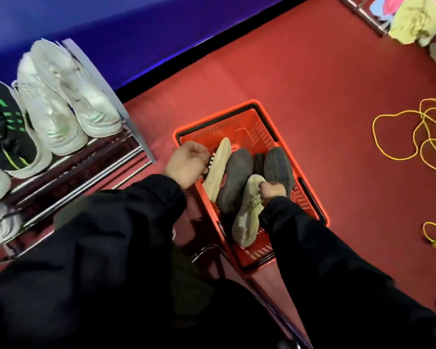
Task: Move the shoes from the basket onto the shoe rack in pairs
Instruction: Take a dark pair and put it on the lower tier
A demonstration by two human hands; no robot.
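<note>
red floor [312, 96]; basket [312, 212] holds cream shoes [247, 212], grey shoes [234, 180].

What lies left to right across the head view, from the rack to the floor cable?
Black-and-green shoe → white shoes on the shoe rack → left hand → beige shoe → right hand → red basket → yellow cable.

Both arms are covered to the wrists by long, loose black sleeves [320, 250] of a smooth, softly creased jacket fabric with gathered cuffs, from which the two bare hands, left [186, 165] and right [272, 189], emerge without gloves, rings or a watch in sight.
</note>
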